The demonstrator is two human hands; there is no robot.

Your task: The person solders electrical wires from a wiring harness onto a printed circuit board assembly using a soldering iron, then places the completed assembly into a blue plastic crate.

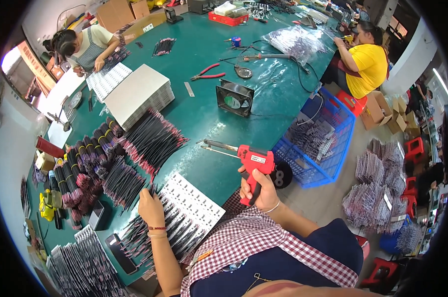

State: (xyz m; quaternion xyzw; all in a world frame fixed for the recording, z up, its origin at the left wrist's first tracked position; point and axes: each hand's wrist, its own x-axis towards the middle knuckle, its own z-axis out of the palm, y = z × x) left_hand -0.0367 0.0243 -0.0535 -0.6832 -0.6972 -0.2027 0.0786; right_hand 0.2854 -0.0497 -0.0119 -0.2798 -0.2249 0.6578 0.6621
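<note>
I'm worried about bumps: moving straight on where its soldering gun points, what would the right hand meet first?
The soldering gun in the right hand would likely meet the pile of black wires first; its height above the green table is hard to judge, so it might pass over.

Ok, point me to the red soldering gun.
In the head view, the red soldering gun is just right of centre, held in the right hand, left of the blue crate.
</note>
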